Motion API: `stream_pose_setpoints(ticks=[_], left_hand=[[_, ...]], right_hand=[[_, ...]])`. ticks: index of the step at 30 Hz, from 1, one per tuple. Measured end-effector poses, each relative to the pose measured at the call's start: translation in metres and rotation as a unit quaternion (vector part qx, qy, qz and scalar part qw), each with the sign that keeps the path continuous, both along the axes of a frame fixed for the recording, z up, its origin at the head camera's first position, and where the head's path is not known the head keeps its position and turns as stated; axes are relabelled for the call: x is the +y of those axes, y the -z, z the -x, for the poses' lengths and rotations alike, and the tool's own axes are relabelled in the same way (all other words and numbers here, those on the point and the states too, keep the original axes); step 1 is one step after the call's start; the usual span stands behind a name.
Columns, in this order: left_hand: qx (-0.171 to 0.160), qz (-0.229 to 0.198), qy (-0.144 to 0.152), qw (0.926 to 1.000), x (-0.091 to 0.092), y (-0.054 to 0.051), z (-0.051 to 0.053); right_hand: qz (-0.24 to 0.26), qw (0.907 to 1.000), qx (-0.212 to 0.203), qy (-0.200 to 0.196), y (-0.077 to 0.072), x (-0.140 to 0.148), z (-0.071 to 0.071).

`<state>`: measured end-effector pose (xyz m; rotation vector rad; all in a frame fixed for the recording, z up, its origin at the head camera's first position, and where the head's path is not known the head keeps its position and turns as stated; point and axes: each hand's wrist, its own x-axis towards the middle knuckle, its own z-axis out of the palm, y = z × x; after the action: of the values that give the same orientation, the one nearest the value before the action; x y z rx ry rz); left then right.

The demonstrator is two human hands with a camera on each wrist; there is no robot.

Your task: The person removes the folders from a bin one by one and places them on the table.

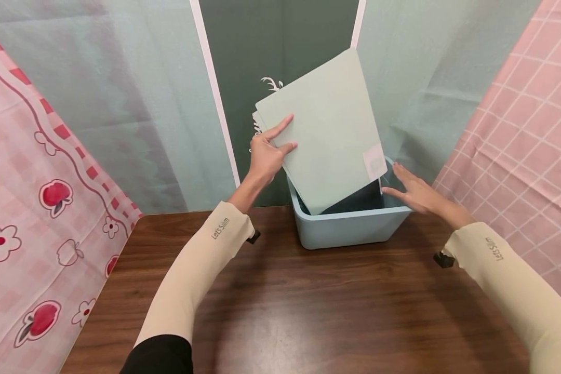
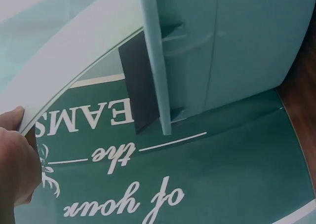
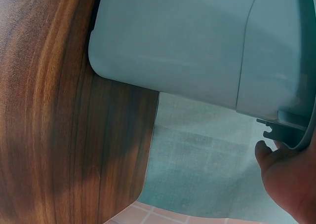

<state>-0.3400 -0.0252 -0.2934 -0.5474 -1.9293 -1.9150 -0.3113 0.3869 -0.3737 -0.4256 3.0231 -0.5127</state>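
Observation:
A thin pale green notebook (image 1: 327, 130), with a small pinkish label at its lower right corner, leans at a tilt over a light blue plastic bin (image 1: 346, 231). Its lower corner dips inside the bin's opening. My left hand (image 1: 266, 156) pinches the notebook's left edge, index and middle fingers spread across the front; the thumb is hidden behind. In the left wrist view the notebook (image 2: 74, 46) bows slightly. On the bin's right rim rests my right hand (image 1: 418, 193), its fingers extended and thumb apart. Something flat and black (image 2: 140, 81) shows inside the bin.
The bin stands at the back of a brown wooden table (image 1: 280, 311). Behind hangs a pale green cloth with a dark green panel (image 1: 243, 41) bearing white lettering. Pink patterned cloths hang at left (image 1: 51, 234) and right (image 1: 509, 119).

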Motion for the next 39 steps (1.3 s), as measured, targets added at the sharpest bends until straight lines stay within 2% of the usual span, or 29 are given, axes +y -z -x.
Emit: stream_pose_setpoints(ticks=[5,10,19,23,31,39], left_hand=[[0.025,-0.020,0.002,0.9995,-0.006,-0.008,-0.004],[0.035,-0.040,0.006,0.9986,-0.013,-0.016,-0.008],[0.027,-0.058,0.001,0.9979,-0.031,-0.028,-0.015],[0.018,-0.079,0.002,0.9967,-0.037,-0.034,-0.018],[0.002,-0.132,0.017,0.9911,-0.049,-0.044,-0.024],[0.004,-0.149,0.030,0.9884,-0.060,-0.052,-0.031]], right_hand=[[0.000,1.0000,0.000,0.004,-0.001,0.000,-0.001],[-0.003,1.0000,0.001,0.004,-0.001,0.000,-0.001],[0.002,0.9999,0.015,0.002,0.000,0.001,0.000],[0.003,0.9999,0.014,0.002,0.000,0.000,-0.001],[0.005,1.0000,0.006,0.005,-0.001,0.000,-0.002],[0.004,0.9999,0.010,0.005,-0.001,0.000,-0.002]])
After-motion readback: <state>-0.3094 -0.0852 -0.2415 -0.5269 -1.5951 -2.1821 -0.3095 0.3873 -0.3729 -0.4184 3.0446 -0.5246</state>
